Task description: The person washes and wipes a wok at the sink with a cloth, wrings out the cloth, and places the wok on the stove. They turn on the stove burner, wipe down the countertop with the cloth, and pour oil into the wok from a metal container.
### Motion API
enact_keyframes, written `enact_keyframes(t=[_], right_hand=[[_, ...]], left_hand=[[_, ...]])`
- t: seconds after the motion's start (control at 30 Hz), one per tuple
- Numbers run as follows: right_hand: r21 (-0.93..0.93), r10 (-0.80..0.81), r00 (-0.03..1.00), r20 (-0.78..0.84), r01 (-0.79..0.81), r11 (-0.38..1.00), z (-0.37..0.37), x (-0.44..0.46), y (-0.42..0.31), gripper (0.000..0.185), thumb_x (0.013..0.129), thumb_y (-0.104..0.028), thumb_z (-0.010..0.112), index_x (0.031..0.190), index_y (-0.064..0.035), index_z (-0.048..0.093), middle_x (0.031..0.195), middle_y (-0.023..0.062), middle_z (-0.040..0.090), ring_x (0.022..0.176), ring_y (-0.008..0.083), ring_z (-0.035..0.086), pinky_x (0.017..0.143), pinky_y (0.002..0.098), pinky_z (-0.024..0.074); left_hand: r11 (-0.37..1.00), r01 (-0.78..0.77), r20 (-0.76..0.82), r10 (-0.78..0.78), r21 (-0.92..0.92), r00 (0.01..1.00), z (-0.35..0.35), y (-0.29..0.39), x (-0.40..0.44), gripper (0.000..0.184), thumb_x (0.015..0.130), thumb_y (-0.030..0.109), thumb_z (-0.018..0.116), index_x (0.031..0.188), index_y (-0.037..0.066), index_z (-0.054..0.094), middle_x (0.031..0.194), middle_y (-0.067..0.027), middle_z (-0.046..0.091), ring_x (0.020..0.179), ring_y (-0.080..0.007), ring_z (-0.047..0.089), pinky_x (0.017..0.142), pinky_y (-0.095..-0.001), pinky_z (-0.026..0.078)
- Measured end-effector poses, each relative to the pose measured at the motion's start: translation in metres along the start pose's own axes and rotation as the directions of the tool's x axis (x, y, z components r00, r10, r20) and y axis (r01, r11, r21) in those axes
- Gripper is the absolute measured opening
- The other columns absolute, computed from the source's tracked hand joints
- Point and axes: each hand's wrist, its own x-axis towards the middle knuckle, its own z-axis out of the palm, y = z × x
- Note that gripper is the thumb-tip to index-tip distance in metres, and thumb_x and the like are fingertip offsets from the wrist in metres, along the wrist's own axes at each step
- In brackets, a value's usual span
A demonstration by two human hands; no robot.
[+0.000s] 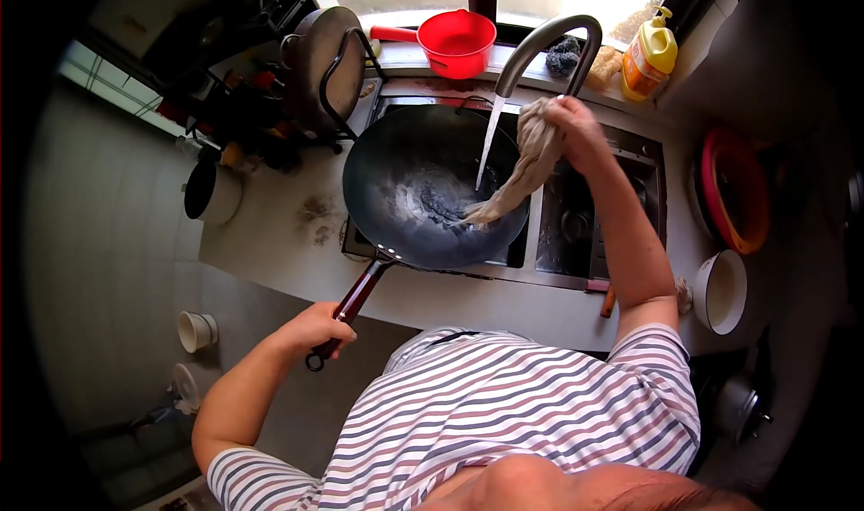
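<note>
My left hand (317,329) is wrapped round the dark red handle of a wok (387,183), which rests over the left basin of the sink (598,273). Water runs from the curved faucet (537,36) into the wok, and some water lies at its bottom. In my right hand (578,131) is a bunched, greyish-beige cloth (531,165), gripped at its top beside the faucet. The cloth hangs down to the left, its lower end inside the wok near the water. The fingers of both hands are closed.
On the windowsill stand a red dipper (456,43), a dark scrubber (563,57) and a yellow soap bottle (650,54). A rack with a round board (331,70) is left of the wok. Red basins (736,190) and a white bowl (721,292) stand at the right.
</note>
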Motion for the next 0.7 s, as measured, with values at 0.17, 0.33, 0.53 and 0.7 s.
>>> enact_keyframes(t=[0.17,0.33,0.53,0.7], right_hand=[[0.092,0.257,0.965,-0.058,-0.251,0.964,0.038,0.019,0.120,0.011,0.068,-0.006,0.057,0.076,0.0000,0.053,0.070,0.0080,0.057,0.062,0.0188,0.055,0.058,0.0302,0.0464],[-0.172,0.399,0.909,-0.122,-0.415,0.894,0.067,0.024,0.162,0.016,0.072,-0.008,0.060,0.085,-0.0067,0.051,0.066,0.0019,0.051,0.060,0.0120,0.050,0.056,0.0256,0.0428],[0.297,0.386,0.922,-0.012,-0.365,0.882,0.051,0.032,0.208,0.018,0.079,-0.012,0.055,0.095,-0.0056,0.051,0.080,0.0050,0.057,0.073,0.0163,0.057,0.065,0.0318,0.0488],[0.389,0.264,0.940,0.215,-0.330,0.860,0.063,0.012,0.157,0.023,0.084,-0.021,0.051,0.103,-0.0079,0.052,0.090,0.0067,0.059,0.084,0.0206,0.059,0.069,0.0378,0.0497]], left_hand=[[0.999,-0.007,0.013,0.007,0.034,1.000,0.000,0.003,-0.003,0.019,0.064,0.005,0.061,0.072,0.005,0.044,0.054,-0.0062,0.050,0.042,-0.0152,0.051,0.041,-0.0263,0.042],[1.000,0.011,0.006,-0.012,0.026,1.000,0.000,0.004,-0.004,0.019,0.064,0.005,0.061,0.074,0.005,0.044,0.055,-0.0056,0.050,0.043,-0.0147,0.051,0.041,-0.0257,0.042],[1.000,0.013,0.031,-0.014,0.029,0.999,0.004,0.007,-0.004,0.019,0.064,0.005,0.061,0.074,0.005,0.044,0.055,-0.0052,0.050,0.043,-0.0144,0.050,0.041,-0.0256,0.042],[1.000,0.017,0.034,-0.017,0.005,0.999,0.005,0.003,-0.002,0.018,0.065,0.005,0.060,0.073,0.005,0.044,0.054,-0.0053,0.050,0.043,-0.0142,0.050,0.041,-0.0257,0.041]])
